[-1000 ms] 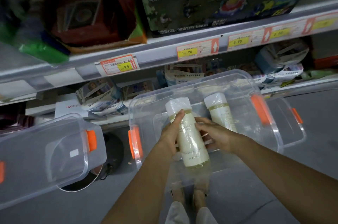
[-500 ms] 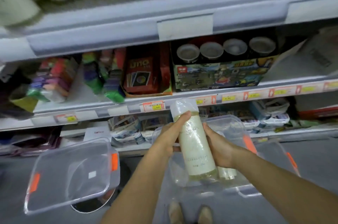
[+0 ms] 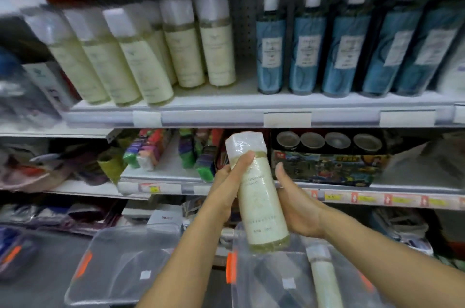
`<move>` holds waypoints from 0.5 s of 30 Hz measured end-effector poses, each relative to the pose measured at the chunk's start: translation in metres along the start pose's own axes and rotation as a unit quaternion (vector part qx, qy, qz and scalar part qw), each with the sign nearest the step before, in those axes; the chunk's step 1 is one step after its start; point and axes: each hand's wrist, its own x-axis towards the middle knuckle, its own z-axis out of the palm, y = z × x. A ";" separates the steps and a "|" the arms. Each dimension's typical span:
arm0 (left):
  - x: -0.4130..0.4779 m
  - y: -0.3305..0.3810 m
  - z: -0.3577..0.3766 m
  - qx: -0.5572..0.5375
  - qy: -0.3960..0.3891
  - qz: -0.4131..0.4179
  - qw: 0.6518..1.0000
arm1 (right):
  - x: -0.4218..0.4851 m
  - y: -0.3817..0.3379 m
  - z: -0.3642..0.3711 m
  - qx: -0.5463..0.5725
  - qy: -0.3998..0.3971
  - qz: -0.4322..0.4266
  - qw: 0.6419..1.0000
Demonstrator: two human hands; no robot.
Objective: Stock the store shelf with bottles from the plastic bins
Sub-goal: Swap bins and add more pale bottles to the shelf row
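Observation:
A cream bottle (image 3: 259, 197) with a white wrapped cap is held upright between both hands in front of the middle shelf. My left hand (image 3: 227, 187) grips its left side, thumb near the cap. My right hand (image 3: 297, 207) cups its right side and lower body. Below it a clear plastic bin (image 3: 281, 282) with orange latches holds one more cream bottle (image 3: 324, 280) lying down. On the upper shelf (image 3: 251, 114) several matching cream bottles (image 3: 176, 48) stand in a row at the left.
Several blue pump bottles (image 3: 344, 43) fill the upper shelf's right side. A second clear bin (image 3: 120, 270) sits lower left. The middle shelf holds toy boxes (image 3: 324, 159) and colourful packs (image 3: 156, 151), with price tags along the edge.
Both hands have lifted the cream bottle out of the bin and up toward the shelves. The view has tilted upward, bringing the upper shelf of bottles into sight.

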 end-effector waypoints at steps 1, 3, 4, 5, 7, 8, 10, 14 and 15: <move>-0.003 0.007 -0.004 0.002 0.010 0.013 1.000 | -0.001 -0.003 0.006 -0.026 -0.009 -0.012 1.000; -0.008 0.022 -0.013 0.006 0.025 0.032 0.999 | 0.000 -0.011 0.018 -0.104 -0.012 -0.036 0.994; -0.010 0.029 -0.017 0.012 0.036 0.040 0.998 | 0.001 -0.014 0.024 -0.151 -0.013 -0.050 0.987; -0.013 0.037 -0.021 0.018 0.047 0.051 0.997 | 0.002 -0.019 0.031 -0.197 -0.010 -0.065 0.978; -0.015 0.050 -0.029 0.022 0.060 0.066 0.996 | 0.002 -0.031 0.045 -0.259 0.018 -0.089 0.962; -0.015 0.055 -0.032 0.022 0.065 0.071 0.995 | 0.002 -0.037 0.050 -0.273 0.039 -0.099 0.956; -0.018 0.067 -0.037 0.019 0.076 0.084 0.993 | 0.007 -0.046 0.056 -0.284 0.069 -0.126 0.948; -0.018 0.090 -0.049 0.015 0.056 0.106 0.993 | 0.017 -0.066 0.070 -0.274 0.109 -0.172 0.940; -0.017 0.096 -0.054 0.001 0.055 0.111 0.992 | 0.019 -0.073 0.075 -0.267 0.112 -0.186 0.939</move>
